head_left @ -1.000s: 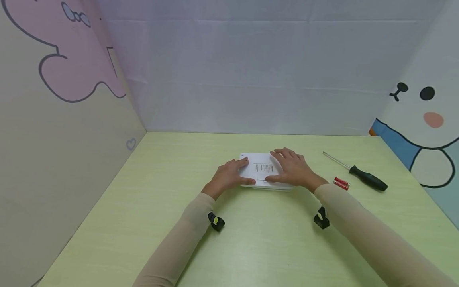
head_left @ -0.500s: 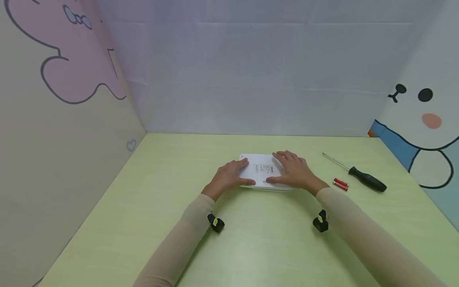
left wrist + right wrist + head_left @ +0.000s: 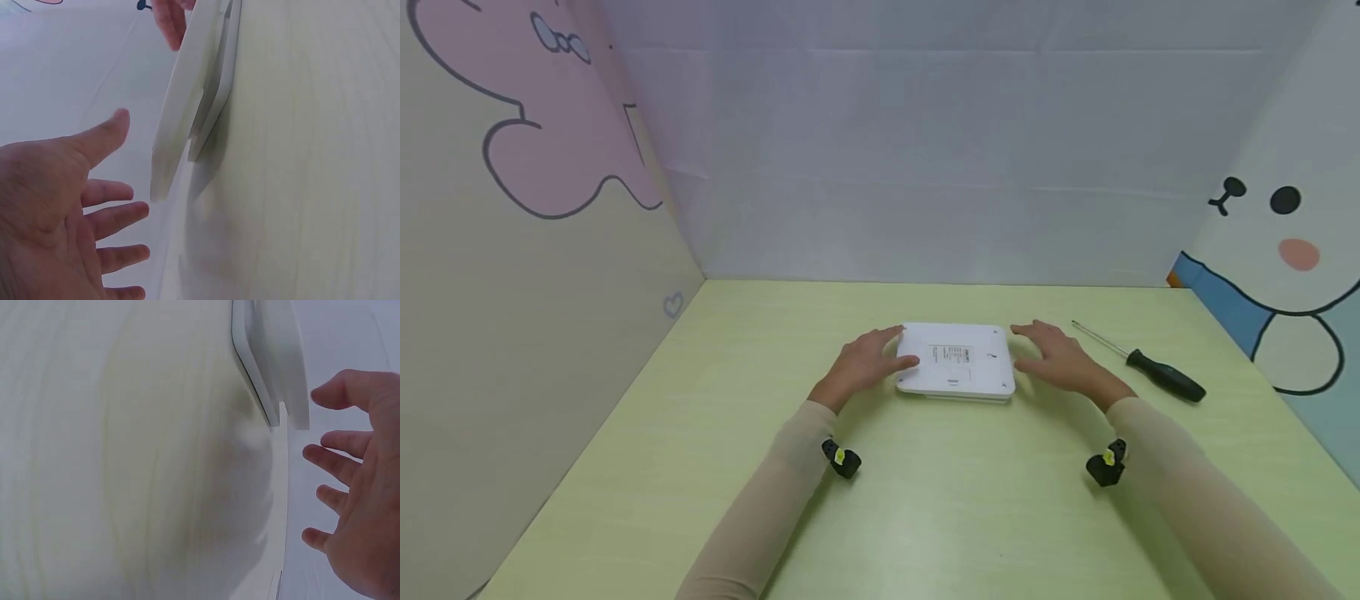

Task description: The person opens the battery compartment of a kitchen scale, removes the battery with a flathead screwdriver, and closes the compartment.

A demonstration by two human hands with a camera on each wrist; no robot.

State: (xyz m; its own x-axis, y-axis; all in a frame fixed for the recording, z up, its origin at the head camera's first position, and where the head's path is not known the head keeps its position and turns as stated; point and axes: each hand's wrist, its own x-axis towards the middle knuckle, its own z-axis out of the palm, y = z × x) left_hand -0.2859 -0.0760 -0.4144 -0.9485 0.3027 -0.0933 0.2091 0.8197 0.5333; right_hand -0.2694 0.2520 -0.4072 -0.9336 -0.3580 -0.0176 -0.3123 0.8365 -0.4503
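Observation:
A flat white device (image 3: 981, 358) with rounded corners lies on the table, a printed label on its upper face. In both wrist views it shows two layers, a wider slab (image 3: 179, 106) above a smaller one (image 3: 251, 362), with a gap between. At its left edge is my left hand (image 3: 867, 362), fingers spread; the thumb overlaps the device in the head view, but the left wrist view shows the hand apart from it. My right hand (image 3: 1062, 360) is off the device's right side, fingers loosely extended and holding nothing.
A screwdriver (image 3: 1165, 377) with a dark handle lies to the right of my right hand, its shaft toward the back. Behind the pale table (image 3: 925, 500) rises a plain wall (image 3: 880, 167); side walls with cartoon drawings stand left and right. Each wrist wears a small black camera.
Both hands have come off the device's top and moved outward, the right one further. The label is uncovered. Two red batteries seen earlier are now hidden behind my right hand and wrist.

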